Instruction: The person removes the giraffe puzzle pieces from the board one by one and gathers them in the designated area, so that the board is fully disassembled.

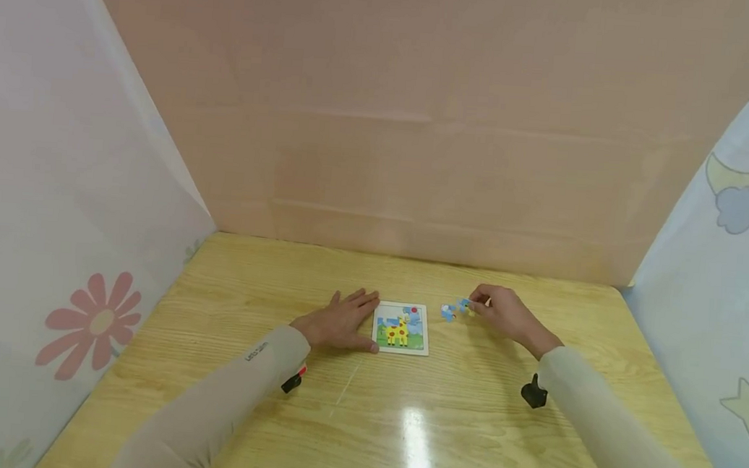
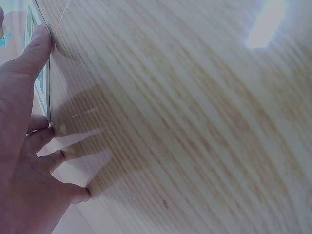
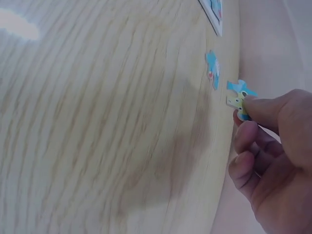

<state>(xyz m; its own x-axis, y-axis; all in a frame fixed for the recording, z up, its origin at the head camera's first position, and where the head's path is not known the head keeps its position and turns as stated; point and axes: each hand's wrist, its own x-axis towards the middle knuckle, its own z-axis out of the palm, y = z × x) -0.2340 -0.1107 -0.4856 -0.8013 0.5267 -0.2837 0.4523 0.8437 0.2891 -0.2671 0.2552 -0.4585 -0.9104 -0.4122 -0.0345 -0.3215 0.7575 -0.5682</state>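
Observation:
A white-rimmed jigsaw board (image 1: 428, 341) lies flat on the table, showing a yellow giraffe with red spots, partly filled along the top. My left hand (image 1: 341, 323) rests at its left edge with fingers spread; the thumb (image 2: 39, 41) touches the near-left corner and a fingertip is by the far-left one. To the board's right, my right hand (image 1: 506, 314) pinches a blue and yellow puzzle piece (image 3: 238, 101) with a giraffe's face between thumb and index finger. A second puzzle piece (image 3: 212, 69), blue with white and a bit of red, lies loose between the board and that hand.
The light wood table (image 1: 361, 421) meets a tan back wall (image 1: 406, 156). Pale printed panels stand on both sides, one with a pink flower (image 1: 101, 320). A bright light reflection (image 1: 417, 447) falls on the table's near part.

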